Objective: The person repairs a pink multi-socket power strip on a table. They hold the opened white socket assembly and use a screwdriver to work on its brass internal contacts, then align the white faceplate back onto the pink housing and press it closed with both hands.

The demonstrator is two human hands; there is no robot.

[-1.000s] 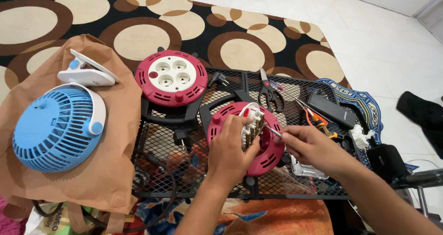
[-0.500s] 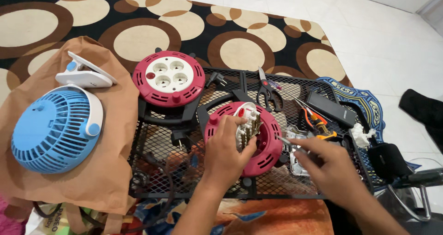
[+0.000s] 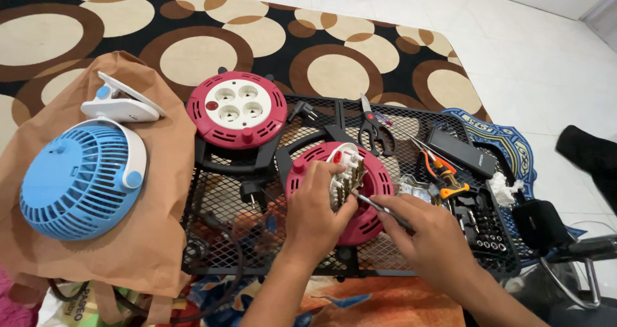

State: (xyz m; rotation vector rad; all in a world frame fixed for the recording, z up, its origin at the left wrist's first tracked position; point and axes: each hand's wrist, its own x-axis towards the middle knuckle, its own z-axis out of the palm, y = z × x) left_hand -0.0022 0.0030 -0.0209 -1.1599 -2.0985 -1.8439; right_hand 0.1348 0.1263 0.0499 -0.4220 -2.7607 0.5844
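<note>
An opened red cable reel (image 3: 376,185) lies on a black wire mesh table (image 3: 212,192), its white socket insert (image 3: 346,166) with metal contacts lifted out at the centre. My left hand (image 3: 316,211) grips the reel and insert from the near side. My right hand (image 3: 427,240) holds a thin metal screwdriver (image 3: 376,205), its tip touching the insert's contacts. A second, closed red cable reel (image 3: 236,108) with several white sockets sits on a black stand at the back left.
A blue clip fan (image 3: 80,179) lies on brown paper (image 3: 154,237) at the left. Scissors (image 3: 376,131), orange-handled pliers (image 3: 440,169), a black bit case (image 3: 482,221) and a black box (image 3: 459,148) lie at the right. A circle-patterned rug (image 3: 334,70) lies beyond.
My right hand, which had dropped away toward the tools half a second ago, has come back to the insert with the screwdriver. My left hand has stayed on the reel.
</note>
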